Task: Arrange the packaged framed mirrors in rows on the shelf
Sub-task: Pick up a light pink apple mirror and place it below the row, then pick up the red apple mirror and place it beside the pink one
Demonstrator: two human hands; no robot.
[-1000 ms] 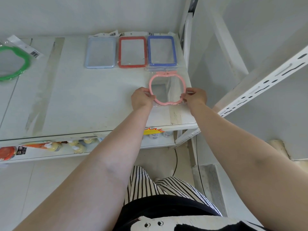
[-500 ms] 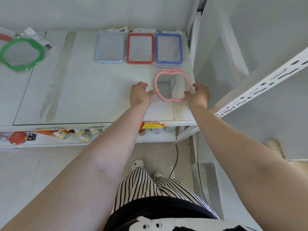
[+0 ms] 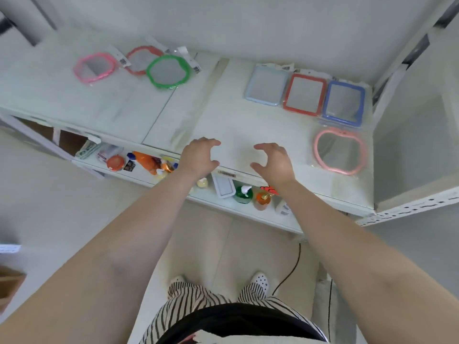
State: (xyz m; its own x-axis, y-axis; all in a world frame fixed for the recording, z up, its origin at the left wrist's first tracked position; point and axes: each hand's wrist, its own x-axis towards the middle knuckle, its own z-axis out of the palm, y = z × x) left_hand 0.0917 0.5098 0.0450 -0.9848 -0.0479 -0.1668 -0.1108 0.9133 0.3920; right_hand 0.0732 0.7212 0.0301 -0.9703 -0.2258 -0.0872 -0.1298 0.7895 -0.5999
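Fingers on my left hand point(image 3: 198, 157) and right hand point(image 3: 273, 161) hang curled and empty above the shelf point(image 3: 223, 130) edge. Far left, the pink point(image 3: 94, 67), red point(image 3: 142, 59) and green round mirrors point(image 3: 169, 72) overlap in slippery bags; grabbing one could drag its neighbours. At right, three rectangular ones sit rowed, pale pink mirror point(image 3: 340, 151) just below.

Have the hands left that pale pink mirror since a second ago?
Yes. Both hands, left and right, moved leftward off the pink mirror, which lies below the blue mirror.
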